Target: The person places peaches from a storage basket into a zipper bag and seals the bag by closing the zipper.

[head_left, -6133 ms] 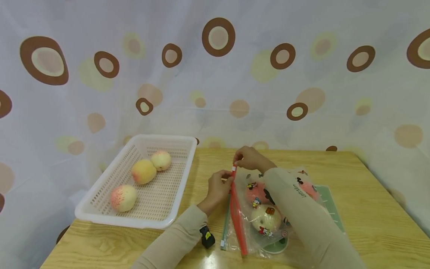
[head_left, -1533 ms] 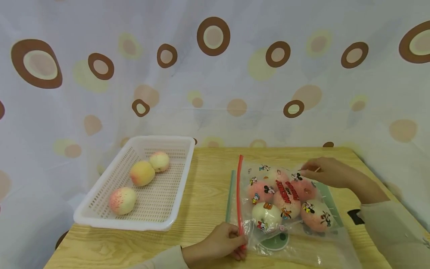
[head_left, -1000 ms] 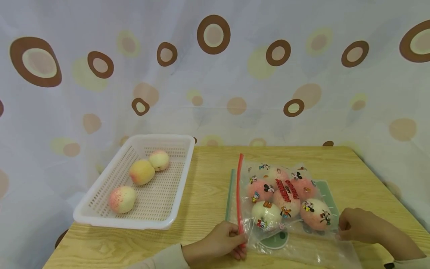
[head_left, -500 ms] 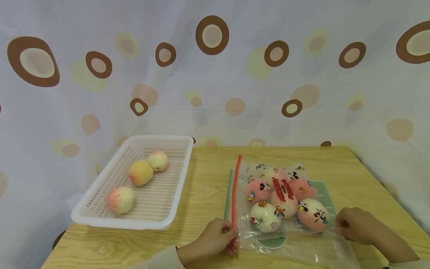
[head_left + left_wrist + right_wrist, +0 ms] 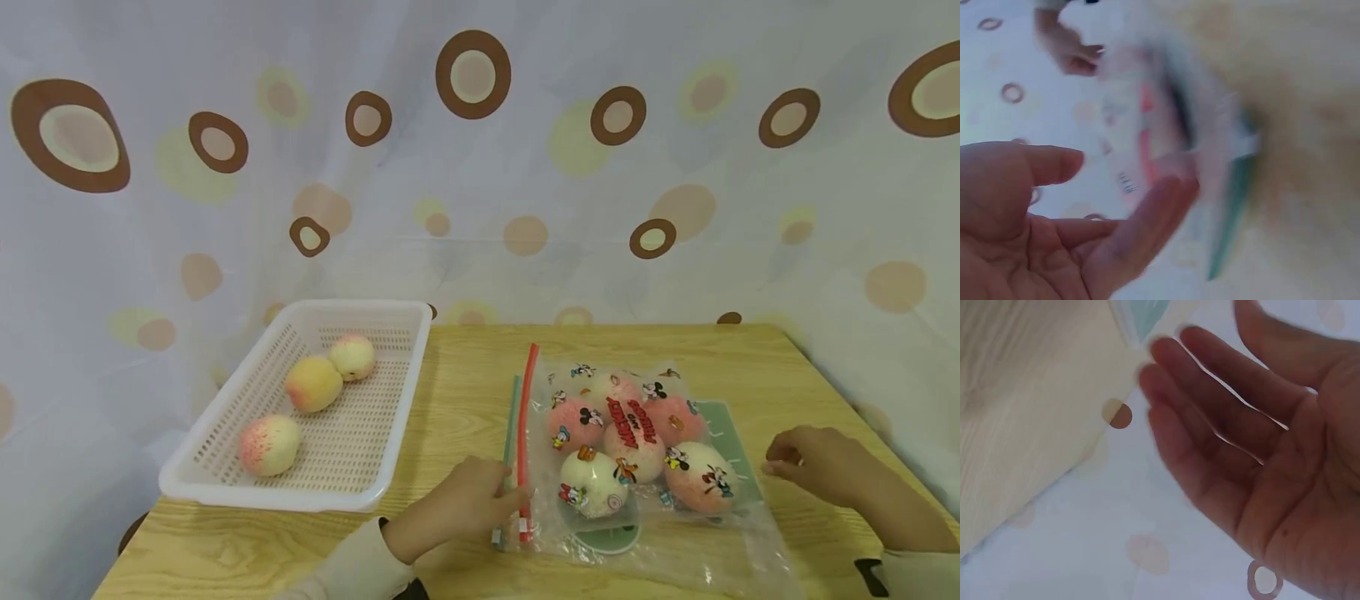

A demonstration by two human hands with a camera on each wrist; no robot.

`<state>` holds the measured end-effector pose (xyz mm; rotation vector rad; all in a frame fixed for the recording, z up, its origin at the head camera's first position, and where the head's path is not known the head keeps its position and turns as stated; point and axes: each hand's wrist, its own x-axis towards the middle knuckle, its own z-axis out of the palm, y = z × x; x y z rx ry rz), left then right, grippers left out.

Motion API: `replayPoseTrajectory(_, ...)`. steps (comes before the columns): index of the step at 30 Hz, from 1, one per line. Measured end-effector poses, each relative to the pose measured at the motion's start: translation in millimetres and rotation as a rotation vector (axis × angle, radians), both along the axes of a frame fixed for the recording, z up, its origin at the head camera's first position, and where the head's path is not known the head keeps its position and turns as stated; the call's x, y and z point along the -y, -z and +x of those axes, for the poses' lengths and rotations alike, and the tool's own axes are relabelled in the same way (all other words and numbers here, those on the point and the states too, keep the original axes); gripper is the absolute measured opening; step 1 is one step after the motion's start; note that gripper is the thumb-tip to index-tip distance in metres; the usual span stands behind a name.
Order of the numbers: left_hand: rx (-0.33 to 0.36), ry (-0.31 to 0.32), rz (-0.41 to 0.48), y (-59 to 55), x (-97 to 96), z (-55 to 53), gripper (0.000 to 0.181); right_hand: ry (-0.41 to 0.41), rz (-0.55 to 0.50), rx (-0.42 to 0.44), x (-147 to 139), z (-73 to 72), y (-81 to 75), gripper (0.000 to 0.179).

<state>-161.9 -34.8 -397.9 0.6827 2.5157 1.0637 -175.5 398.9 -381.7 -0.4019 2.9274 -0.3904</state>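
A clear zip bag (image 5: 551, 517) with cartoon prints and a red zip strip (image 5: 527, 417) lies flat, several peaches (image 5: 634, 454) inside. Its white slider (image 5: 523, 526) sits at the strip's near end. My left hand (image 5: 457, 508) is beside that end, thumb and fingers apart, holding nothing; in the left wrist view the hand (image 5: 1054, 231) has a gap between thumb and fingers, with the bag blurred beyond. To the right of the bag, my right hand (image 5: 825, 471) hovers with loosely bent fingers. Its palm (image 5: 1291, 481) shows bare in the right wrist view.
Beneath the peach bag lies another bag with a green zip strip (image 5: 512, 421) and green print (image 5: 722, 425). A white slotted basket (image 5: 270, 498) at left holds a yellow peach (image 5: 314, 384) and two paler peaches (image 5: 270, 446). A patterned curtain (image 5: 480, 183) hangs behind the wooden table (image 5: 468, 367).
Both hands left the strip's far end, where the slider was; it now sits at the near end. The right hand came down the bag's right side. Both hands have since let go.
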Motion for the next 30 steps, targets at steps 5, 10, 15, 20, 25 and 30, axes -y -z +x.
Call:
replayPoseTrajectory(5, -0.258, -0.079, -0.066, -24.7, -17.5, -16.8, 0.027, -0.005, -0.113, -0.150, 9, -26.1, -12.4, 0.025)
replayPoseTrajectory(10, -0.392, -0.216, -0.055, -37.4, -33.4, -40.3, 0.043, -0.025, -0.288, -0.145, 19, -59.1, -15.1, 0.033)
replayPoseTrajectory(15, -0.504, -0.376, 0.073, -39.2, -45.4, -76.0, 0.034, 0.076, -0.358, -0.066, 16, -89.9, -6.2, 0.045)
replayPoseTrajectory(20, -0.533, -0.446, 0.184, -28.4, -52.7, -108.1, 0.029, 0.106, -0.452, 0.050, 3, -108.7, 7.5, 0.049)
replayPoseTrajectory(25, -0.408, -0.488, 0.167, -11.0, -52.6, -126.8, 0.035, 0.043, -0.529, 0.175, 7, -123.9, 18.3, 0.051)
replayPoseTrajectory(30, -0.296, -0.510, 0.202, 4.2, -54.3, -132.9, 0.027, 0.001, -0.552, 0.195, 25, -131.6, 20.9, 0.048)
